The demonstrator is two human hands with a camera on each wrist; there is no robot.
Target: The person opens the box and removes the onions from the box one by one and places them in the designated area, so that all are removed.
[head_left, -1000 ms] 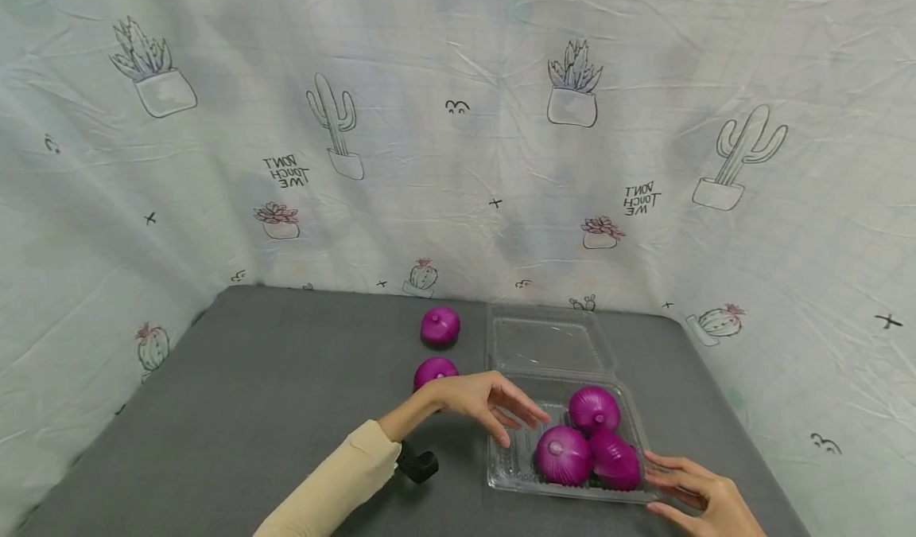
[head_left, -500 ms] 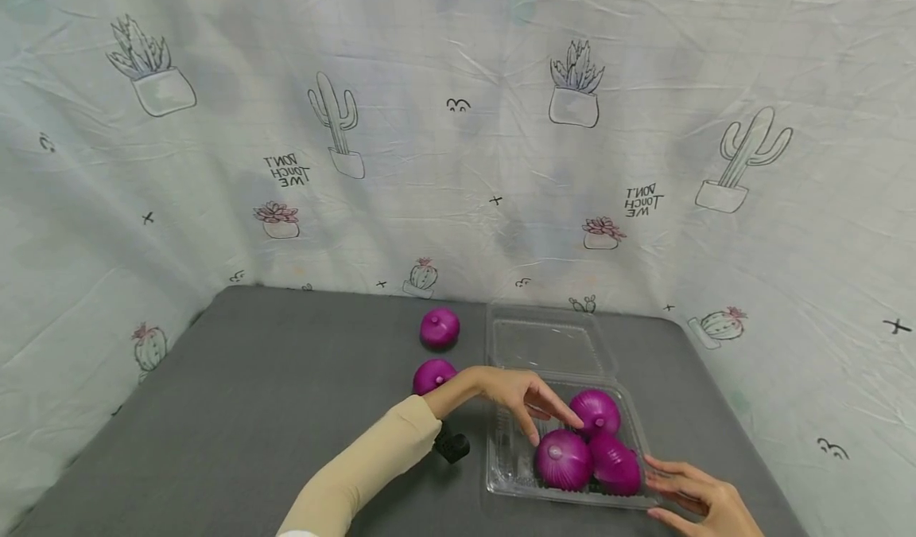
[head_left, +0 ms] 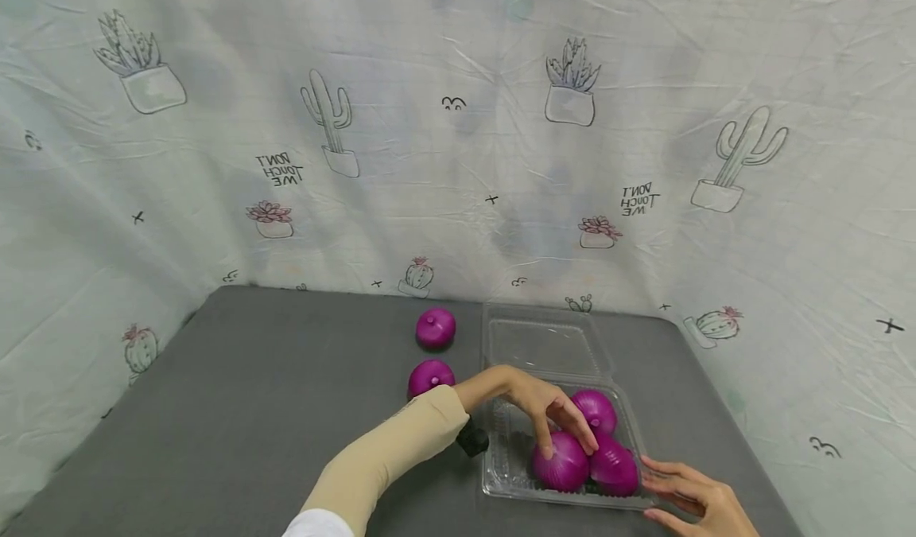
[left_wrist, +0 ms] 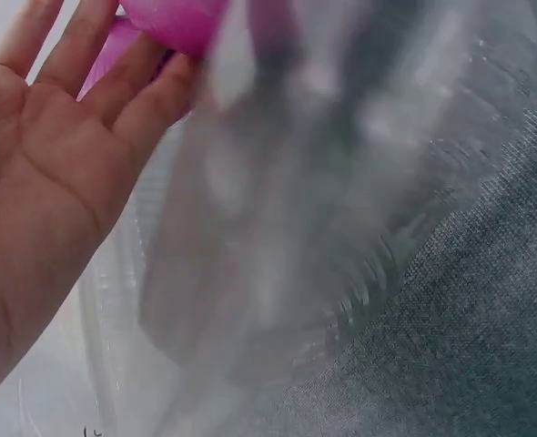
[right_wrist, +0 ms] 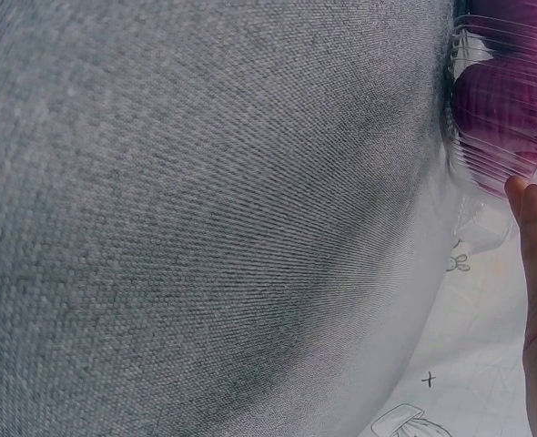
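Three purple onions sit in a clear plastic clamshell box [head_left: 501, 473]. My left hand [head_left: 533, 398] reaches over its left wall, thumb and fingers on opposite sides of the front left onion [head_left: 560, 467]. Beside that onion are a right one [head_left: 615, 467] and a back one [head_left: 595, 408]. In the left wrist view, fingers [left_wrist: 155, 100] meet a pink-purple onion [left_wrist: 177, 23]; clear plastic blurs much of that view. My right hand [head_left: 704, 499] touches the box's right side with extended fingers, also seen at the plastic wall [right_wrist: 496, 173] in the right wrist view.
The box's lid [head_left: 540, 342] lies folded back behind it. Two more onions stand left of the box on the grey cloth, one far back [head_left: 436, 328] and one nearer [head_left: 431, 376], partly behind my left forearm. A cactus-print curtain [head_left: 429, 147] surrounds the table.
My left hand has moved right and down, from over the box's left side onto the front left onion. My right hand stays at the box's right side. The onions keep their places.
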